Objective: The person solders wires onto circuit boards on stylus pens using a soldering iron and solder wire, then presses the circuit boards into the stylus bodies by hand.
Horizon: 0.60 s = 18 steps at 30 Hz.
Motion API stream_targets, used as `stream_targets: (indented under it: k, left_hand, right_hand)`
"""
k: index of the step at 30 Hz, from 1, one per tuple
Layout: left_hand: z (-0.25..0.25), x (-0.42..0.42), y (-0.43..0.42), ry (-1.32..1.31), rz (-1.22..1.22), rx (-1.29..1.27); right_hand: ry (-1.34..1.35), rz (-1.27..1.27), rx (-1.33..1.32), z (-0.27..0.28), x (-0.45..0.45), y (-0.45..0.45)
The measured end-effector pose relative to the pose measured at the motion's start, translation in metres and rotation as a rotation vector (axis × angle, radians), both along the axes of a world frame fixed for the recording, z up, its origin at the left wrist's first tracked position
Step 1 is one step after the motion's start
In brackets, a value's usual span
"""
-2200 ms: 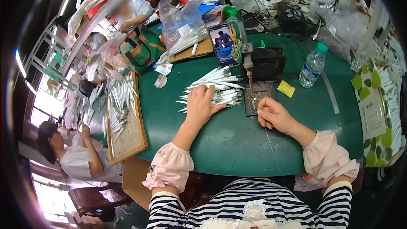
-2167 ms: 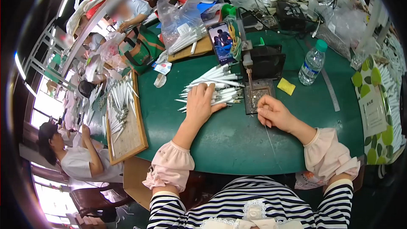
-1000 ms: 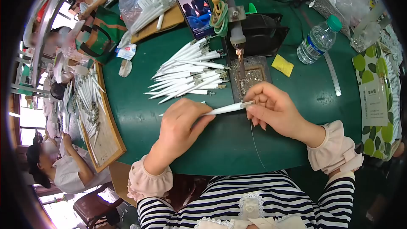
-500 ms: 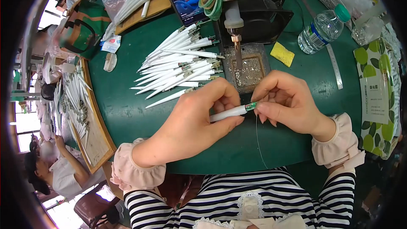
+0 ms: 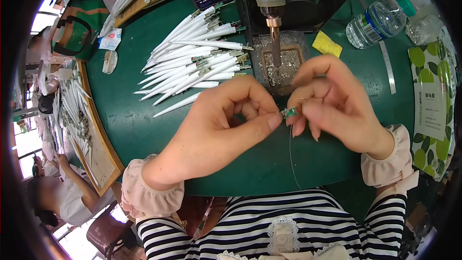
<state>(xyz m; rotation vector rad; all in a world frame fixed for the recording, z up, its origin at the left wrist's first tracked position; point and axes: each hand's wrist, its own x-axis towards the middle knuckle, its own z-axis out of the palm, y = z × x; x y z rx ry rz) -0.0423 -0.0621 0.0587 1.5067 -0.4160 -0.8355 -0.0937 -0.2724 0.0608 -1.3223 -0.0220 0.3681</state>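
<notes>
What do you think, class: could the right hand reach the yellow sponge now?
Probably yes: the yellow sponge lies just beyond the right hand with nothing seen between, though its fingers are busy beside a small green part.

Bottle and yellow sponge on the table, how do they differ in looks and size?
The bottle is clear plastic with a green cap and a printed label; the sponge is plain yellow.
The bottle is rounded, while the sponge is a flat, roughly rectangular piece.
The bottle is clearly larger than the sponge.
Both rest on the green table, beyond the right hand.
</notes>
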Motion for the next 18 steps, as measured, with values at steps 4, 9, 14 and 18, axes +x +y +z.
stream_targets:
  k: [4,9,14,18]
  left_hand:
    - [-0.008,0.01,-0.004,0.021,0.067,0.114]
    - [-0.025,0.016,-0.009,-0.013,0.13,0.094]
    - [-0.031,0.015,-0.015,-0.052,0.175,0.042]
    - [-0.032,0.013,-0.016,-0.147,0.181,0.047]
  right_hand:
    - [-0.091,0.024,-0.275,-0.018,0.009,-0.009]
    - [-0.029,-0.045,-0.183,-0.03,0.013,-0.001]
    - [-0.044,-0.07,-0.072,-0.038,0.012,0.004]
    - [-0.039,-0.111,-0.072,-0.039,0.013,0.004]
